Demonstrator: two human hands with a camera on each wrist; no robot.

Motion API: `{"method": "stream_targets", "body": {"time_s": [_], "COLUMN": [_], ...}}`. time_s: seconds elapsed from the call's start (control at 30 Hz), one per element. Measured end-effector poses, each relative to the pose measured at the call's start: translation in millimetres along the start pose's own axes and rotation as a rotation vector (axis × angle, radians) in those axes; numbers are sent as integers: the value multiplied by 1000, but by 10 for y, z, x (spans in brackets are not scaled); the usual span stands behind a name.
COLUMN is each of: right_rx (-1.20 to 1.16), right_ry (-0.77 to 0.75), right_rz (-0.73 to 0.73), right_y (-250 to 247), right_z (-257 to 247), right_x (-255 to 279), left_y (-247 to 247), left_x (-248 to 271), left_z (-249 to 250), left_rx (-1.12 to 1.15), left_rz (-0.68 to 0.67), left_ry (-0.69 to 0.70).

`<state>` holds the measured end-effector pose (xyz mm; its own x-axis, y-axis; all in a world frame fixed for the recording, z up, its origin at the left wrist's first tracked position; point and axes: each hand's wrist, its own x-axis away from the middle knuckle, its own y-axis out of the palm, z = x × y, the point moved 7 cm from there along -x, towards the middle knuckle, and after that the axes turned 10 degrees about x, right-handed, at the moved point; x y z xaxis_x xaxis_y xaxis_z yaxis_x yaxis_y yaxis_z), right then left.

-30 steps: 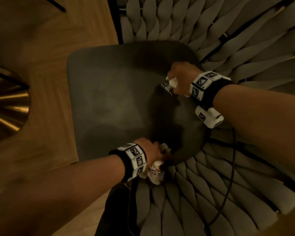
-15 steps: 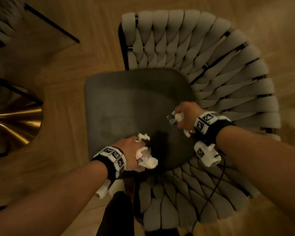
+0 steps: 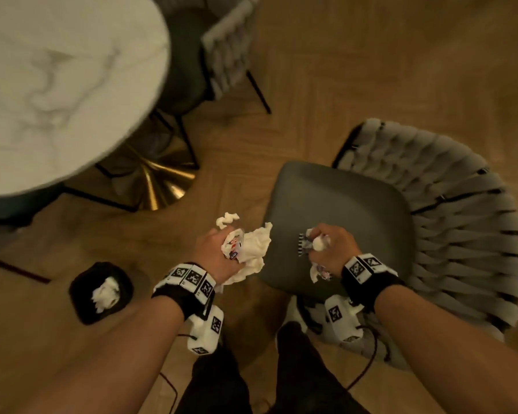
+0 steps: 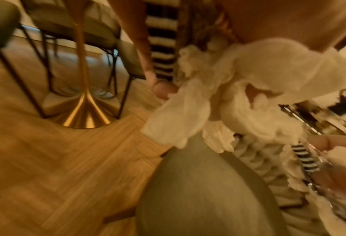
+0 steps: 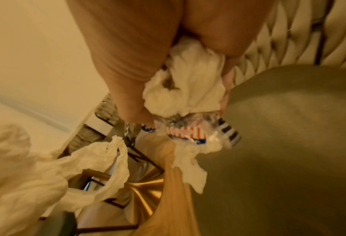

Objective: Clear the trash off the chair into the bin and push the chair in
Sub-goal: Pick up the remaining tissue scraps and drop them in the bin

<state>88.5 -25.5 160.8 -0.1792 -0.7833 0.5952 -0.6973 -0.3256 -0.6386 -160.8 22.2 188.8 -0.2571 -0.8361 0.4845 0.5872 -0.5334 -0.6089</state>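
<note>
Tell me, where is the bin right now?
In the head view the bin stands on the wooden floor at lower left, left of the left hand and below the marble table, with white tissue inside.

The left hand's fingers [image 3: 232,239] are mostly buried in the crumpled tissue wad [image 3: 253,248]. The print on the wrapper [image 3: 233,245] inside it is too blurred to read. The marble table [image 3: 57,85] is cut off by the top and left edges. The bin [image 3: 100,291] hides its depth under a tissue [image 3: 105,294].

Crumpled paper tissue [image 3: 253,249], matt cloth chair seat [image 3: 341,204], glossy brass table base [image 3: 159,183].
</note>
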Motion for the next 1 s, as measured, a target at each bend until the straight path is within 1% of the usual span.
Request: {"method": "stream_targets", "body": {"time_s": [0.03,0.07,0.13,0.17,0.23,0.33,0.43,0.53,0.6,0.67,0.77,0.8,0.9,1.0], "right_rx": [-2,30,34,44,68,60,52,55,47,31,35,34,47,107], "right_ry": [-15,-69,-45,-77,-137,-190,-206,-228,-251,-269,-289,-285,-279,-278], "right_rz": [-3,-24,0,-9,-2,-15,-72,-146,-176,-187,-228,-246,-284,-290], "right_y": [86,343,330,504,931,1598,2336,3022,3405,3733,4222,4386,4862,5325], "right_z": [-176,-596,-629,-858,-1333,-1944,-2492,-3036,-3358,-3616,-3888,-3925,-3887,-3636], "right_x": [79,162,226,291,432,634,778,847,868,837,677,588,295,-86], "left_y": [-123,-469,-474,-646,-964,-1273,-1654,-1891,-1949,-1983,-1992,-2009,-1894,-1763], "left_x": [130,419,513,687,1043,1475,1880,2214,2359,2402,2276,2202,1834,1327], "left_z": [-158,-502,-653,-901,-1502,-2510,-3441,-4265,-4736,-5065,-5479,-5588,-6038,-6455], "left_rx": [20,63,109,154,268,394,433,421,467,510,419,391,376,400], "left_rz": [28,80,91,141,204,211,278,258,256,239,194,197,227,267], "left_ry": [-22,-73,-120,-142,-189,-297,-386,-507,-576,-593,-608,-605,-615,-624]}}
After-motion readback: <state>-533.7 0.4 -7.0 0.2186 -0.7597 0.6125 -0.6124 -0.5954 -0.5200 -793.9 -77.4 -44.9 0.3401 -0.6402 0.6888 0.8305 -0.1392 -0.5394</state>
